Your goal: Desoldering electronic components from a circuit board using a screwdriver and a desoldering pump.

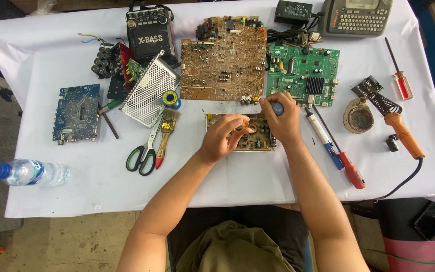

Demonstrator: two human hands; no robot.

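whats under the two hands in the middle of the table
A small circuit board lies on the white table cover under both hands. The left hand hides its left-middle part; the right hand, gripping a blue-tipped tool, hides its upper right corner.

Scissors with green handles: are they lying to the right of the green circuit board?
No, the scissors lie on the white table cover's left half beside a paintbrush, well to the left of the green circuit board.
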